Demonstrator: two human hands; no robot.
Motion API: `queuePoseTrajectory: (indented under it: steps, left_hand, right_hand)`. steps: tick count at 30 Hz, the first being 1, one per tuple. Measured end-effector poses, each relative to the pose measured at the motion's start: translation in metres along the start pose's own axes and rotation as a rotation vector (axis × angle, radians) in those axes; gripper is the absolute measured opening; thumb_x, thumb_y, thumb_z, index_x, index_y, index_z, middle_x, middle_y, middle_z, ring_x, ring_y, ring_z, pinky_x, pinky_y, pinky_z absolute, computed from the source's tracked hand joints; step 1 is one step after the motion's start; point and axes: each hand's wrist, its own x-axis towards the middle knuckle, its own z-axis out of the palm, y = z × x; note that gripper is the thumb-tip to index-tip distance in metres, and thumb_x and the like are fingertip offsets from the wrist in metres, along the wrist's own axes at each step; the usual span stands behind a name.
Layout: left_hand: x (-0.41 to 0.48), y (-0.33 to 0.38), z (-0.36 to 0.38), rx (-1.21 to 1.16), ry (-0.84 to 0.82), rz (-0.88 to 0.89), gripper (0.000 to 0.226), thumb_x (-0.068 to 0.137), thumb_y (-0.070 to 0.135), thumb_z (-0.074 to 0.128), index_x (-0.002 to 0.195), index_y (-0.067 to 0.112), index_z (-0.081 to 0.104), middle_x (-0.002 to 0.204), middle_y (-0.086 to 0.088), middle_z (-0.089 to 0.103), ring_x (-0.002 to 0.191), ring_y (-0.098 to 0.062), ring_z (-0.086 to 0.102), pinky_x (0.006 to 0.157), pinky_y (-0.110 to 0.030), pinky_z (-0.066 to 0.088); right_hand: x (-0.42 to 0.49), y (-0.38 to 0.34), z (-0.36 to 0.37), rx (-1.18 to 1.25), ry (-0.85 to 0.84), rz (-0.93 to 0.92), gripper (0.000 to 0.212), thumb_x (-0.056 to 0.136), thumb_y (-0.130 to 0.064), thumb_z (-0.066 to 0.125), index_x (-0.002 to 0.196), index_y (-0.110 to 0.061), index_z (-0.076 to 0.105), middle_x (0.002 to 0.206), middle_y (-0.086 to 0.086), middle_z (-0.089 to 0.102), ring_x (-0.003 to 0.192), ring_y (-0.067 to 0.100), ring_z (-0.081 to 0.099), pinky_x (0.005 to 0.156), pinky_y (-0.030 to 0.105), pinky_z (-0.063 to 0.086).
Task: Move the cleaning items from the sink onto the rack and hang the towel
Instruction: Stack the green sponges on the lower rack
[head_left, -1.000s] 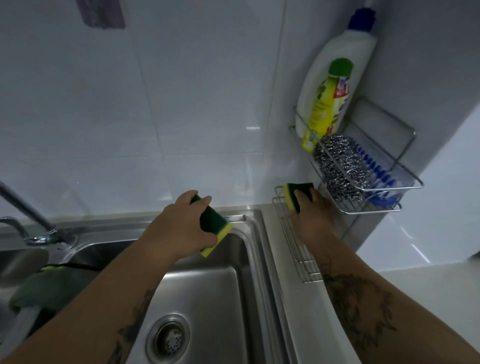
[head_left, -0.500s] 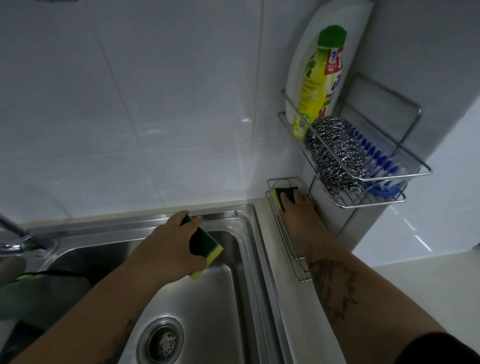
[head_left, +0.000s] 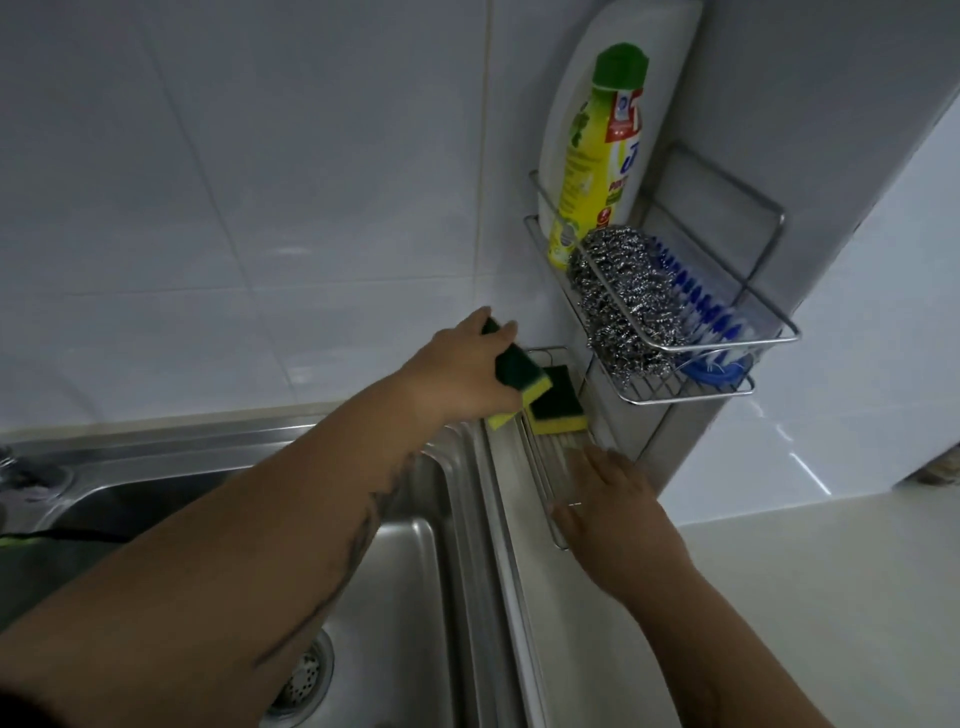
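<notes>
The left hand (head_left: 462, 376) has crossed right from the sink (head_left: 457, 519), gripping a sponge (head_left: 511, 376) over the lower rack (head_left: 553, 499); the right hand (head_left: 618, 512) is resting open there.

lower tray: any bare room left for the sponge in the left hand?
Yes. The lower tray has bare wire between the sponge lying at its far end and the right hand on its near end. The upper rack is crowded: two bottles, steel scourer, blue brush. The left hand holds the second sponge.
</notes>
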Motion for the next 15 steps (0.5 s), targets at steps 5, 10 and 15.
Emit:
queuePoseTrajectory:
  steps: [5,10,15]
  left_hand:
    - [0.040,0.022,0.023,0.046,0.026,0.113,0.079,0.073,0.044,0.065,0.145,0.019,0.043,0.161,-0.011,0.020,0.143,-0.034,0.029,0.114,-0.046,0.032]
    - [0.068,0.031,0.047,0.109,-0.071,0.087,0.054,0.077,0.036,0.064,0.120,0.003,0.059,0.129,-0.023,0.056,0.115,-0.040,0.054,0.092,-0.038,0.047]
    - [0.076,0.029,0.073,0.232,-0.065,0.129,0.062,0.087,0.037,0.062,0.140,0.011,0.043,0.144,-0.015,0.042,0.128,-0.032,0.042,0.099,-0.037,0.041]
  right_hand:
    - [-0.029,0.015,0.022,-0.101,-0.032,0.057,0.062,0.091,-0.055,0.032,0.135,-0.015,0.049,0.136,0.008,0.055,0.129,0.031,0.045,0.110,0.048,0.034]
    - [-0.032,0.022,0.033,-0.120,0.022,0.027,0.050,0.091,-0.040,0.046,0.136,-0.016,0.048,0.137,0.007,0.054,0.129,0.029,0.046,0.110,0.048,0.030]
    - [-0.033,0.022,0.043,-0.145,0.077,0.026,0.053,0.091,-0.036,0.049,0.137,-0.011,0.046,0.139,0.012,0.050,0.131,0.032,0.042,0.112,0.048,0.026]
